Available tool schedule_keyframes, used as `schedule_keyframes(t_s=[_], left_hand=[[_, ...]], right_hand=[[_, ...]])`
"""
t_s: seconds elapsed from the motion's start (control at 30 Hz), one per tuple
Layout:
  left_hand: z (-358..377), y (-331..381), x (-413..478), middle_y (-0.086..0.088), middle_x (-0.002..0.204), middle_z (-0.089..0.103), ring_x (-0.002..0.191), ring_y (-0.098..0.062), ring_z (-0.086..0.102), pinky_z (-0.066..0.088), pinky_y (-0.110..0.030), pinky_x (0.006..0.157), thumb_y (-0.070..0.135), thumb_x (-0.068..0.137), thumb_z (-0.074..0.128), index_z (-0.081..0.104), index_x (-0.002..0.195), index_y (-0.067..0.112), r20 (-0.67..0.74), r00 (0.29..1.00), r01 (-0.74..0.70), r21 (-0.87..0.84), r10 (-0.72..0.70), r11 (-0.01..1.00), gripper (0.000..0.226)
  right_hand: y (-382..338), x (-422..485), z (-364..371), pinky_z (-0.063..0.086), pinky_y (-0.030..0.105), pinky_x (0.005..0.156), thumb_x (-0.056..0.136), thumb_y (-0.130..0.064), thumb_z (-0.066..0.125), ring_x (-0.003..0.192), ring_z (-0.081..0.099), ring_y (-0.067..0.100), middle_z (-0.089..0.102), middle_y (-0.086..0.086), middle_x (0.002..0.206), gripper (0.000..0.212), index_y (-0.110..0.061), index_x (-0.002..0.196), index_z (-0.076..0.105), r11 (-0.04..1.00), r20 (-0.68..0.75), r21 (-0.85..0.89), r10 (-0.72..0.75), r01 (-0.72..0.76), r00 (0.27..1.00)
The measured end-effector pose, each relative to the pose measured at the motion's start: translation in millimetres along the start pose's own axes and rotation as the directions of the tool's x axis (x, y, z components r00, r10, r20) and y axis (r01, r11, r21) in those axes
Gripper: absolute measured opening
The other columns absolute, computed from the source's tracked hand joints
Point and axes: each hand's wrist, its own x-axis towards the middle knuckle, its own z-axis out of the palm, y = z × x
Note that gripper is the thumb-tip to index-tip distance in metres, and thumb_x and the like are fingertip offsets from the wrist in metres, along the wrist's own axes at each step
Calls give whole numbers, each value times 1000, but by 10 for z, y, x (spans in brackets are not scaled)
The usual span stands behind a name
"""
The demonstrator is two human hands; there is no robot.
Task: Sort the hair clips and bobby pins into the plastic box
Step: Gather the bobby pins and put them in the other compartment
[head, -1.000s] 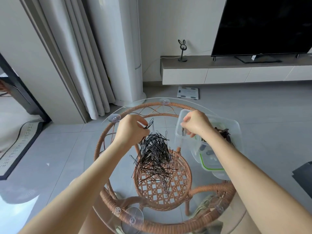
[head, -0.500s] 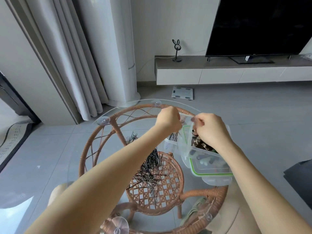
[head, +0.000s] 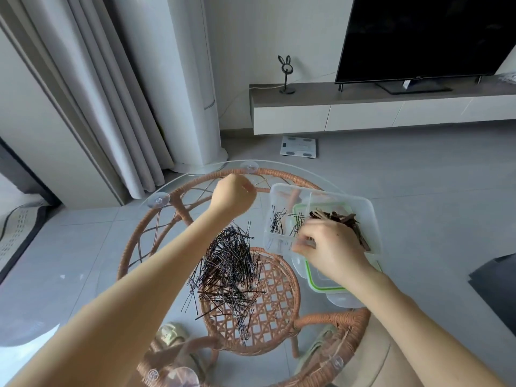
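Pins lie in a loose black heap on the glass tabletop, near the middle of your head view, over the woven rattan shelf that shows through the glass. Your left hand hangs above the far side of the table, beyond the heap and left of the box. Its fingers are curled into a loose fist, thumb pressed to the forefinger (whether a pin is pinched there you cannot tell; nothing clear shows between them).

The clear plastic box sits on the right part of the tabletop, just beside the heap. A divider splits it: the left compartment holds a scatter of black pins, the right one holds brown clips in a small pile. Under the box lies a lid with a green seal, its near edge sticking out toward you.

Your right hand rests at the box's near rim, over the left compartment, palm down. Its fingers are bent and drawn together at the tips, blurred, so you cannot tell whether they grip anything.
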Motion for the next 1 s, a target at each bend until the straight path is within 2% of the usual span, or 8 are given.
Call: schedule_keyframes(t_s=[0.1, 0.23, 0.3, 0.47, 0.57, 0.67, 0.83, 1.0], left_hand=[[156, -110, 9, -16, 91, 71, 71, -28, 64, 56, -34, 70, 8, 85, 50, 69, 93, 1, 83, 996, 22, 13, -23, 1000, 22], [421, -131, 60, -13, 96, 69, 80, -28, 63, 56, -36, 76, 10, 84, 56, 67, 96, 2, 187, 981, 45, 5, -45, 999, 18], [553, -117, 89, -12, 94, 68, 77, -25, 58, 53, -33, 72, 7, 82, 54, 66, 96, 3, 206, 977, 55, 28, -60, 998, 19], [733, -126, 148, -14, 93, 69, 72, -28, 55, 43, -29, 60, 3, 81, 57, 64, 90, 4, 186, 978, 74, 107, -93, 991, 13], [696, -182, 174, -14, 83, 65, 72, -32, 58, 45, -30, 60, -2, 79, 50, 66, 84, 3, 147, 982, 109, 89, -121, 990, 17], [617, -310, 186, -15, 88, 70, 81, -33, 64, 53, -33, 65, -2, 80, 50, 69, 82, 2, 125, 983, 118, 115, -132, 986, 20], [449, -536, 149, -13, 97, 72, 88, -30, 66, 56, -39, 77, 0, 82, 46, 71, 88, 1, 165, 983, 37, 254, -81, 967, 26], [253, -697, 8, -5, 90, 71, 83, -27, 65, 53, -33, 71, 6, 82, 47, 73, 85, 9, 186, 982, -61, 330, -1, 942, 26]], right_hand=[[28, -58, -85, 39, 27, 54, 74, -24, 73, 59, 51, 16, 59, -3, 64, 24, -10, 60, 60, 996, -70, 91, 14, -7, 997], [84, -113, -260, 47, 33, 57, 73, -19, 74, 58, 55, 16, 58, -6, 60, 22, -15, 57, 59, 975, -130, 219, 49, -19, 990], [108, -123, -307, 49, 36, 57, 73, -17, 73, 58, 56, 17, 58, -5, 60, 20, -16, 57, 61, 963, -122, 269, 59, -24, 991], [85, -125, -270, 47, 35, 59, 73, -17, 74, 61, 55, 17, 60, -4, 62, 19, -14, 58, 63, 977, -96, 214, 31, -10, 995], [71, -104, -231, 47, 36, 59, 73, -18, 74, 61, 55, 18, 61, -4, 63, 17, -13, 60, 64, 981, -91, 195, 38, -19, 995], [46, -82, -192, 47, 31, 59, 73, -20, 74, 62, 55, 15, 61, -5, 65, 16, -13, 62, 65, 986, -82, 166, 40, -26, 996], [-4, -39, -74, 35, 24, 55, 74, -22, 73, 61, 49, 12, 57, -7, 65, 19, -11, 61, 63, 996, -41, 88, 38, -34, 998], [-64, -22, 12, 35, 26, 57, 77, -26, 71, 67, 51, 16, 60, -4, 70, 20, -12, 65, 62, 998, 0, -16, 60, -60, 998]])
